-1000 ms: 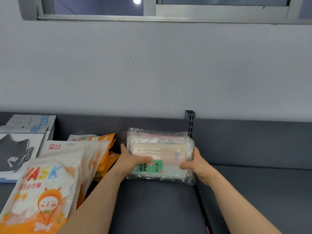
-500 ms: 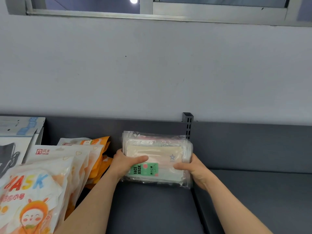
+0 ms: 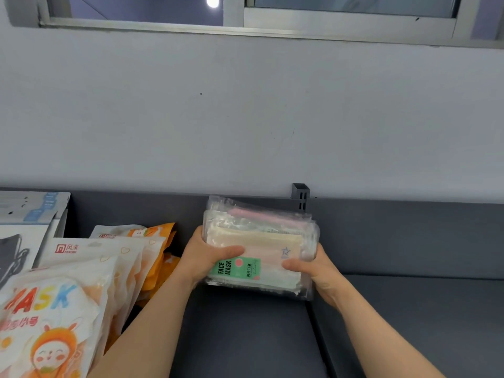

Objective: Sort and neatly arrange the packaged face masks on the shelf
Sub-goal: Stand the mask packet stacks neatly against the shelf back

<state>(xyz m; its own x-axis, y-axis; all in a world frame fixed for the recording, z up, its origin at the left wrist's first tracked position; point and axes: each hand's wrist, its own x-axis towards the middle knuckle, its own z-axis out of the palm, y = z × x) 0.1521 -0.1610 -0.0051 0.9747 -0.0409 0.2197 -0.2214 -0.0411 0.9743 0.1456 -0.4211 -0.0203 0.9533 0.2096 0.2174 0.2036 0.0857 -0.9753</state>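
A stack of clear-wrapped pastel face mask packs (image 3: 261, 241) with a green "FACE MASK" label stands tilted on the dark grey shelf (image 3: 245, 336), leaning toward the back panel. My left hand (image 3: 204, 257) grips its left side, thumb across the front. My right hand (image 3: 313, 268) holds its right edge, thumb on the front. To the left stands a row of white and orange children's mask packs (image 3: 90, 271) with a rabbit cartoon. Further left are white packs showing a black mask (image 3: 19, 249).
A slotted upright post (image 3: 300, 196) rises behind the stack at the seam between two shelf sections. The right shelf section (image 3: 422, 323) holds nothing visible. A grey wall and a window frame (image 3: 272, 20) lie above.
The stack stays gripped by both hands at the same spot on the shelf. The view drifted left, then partly back right.
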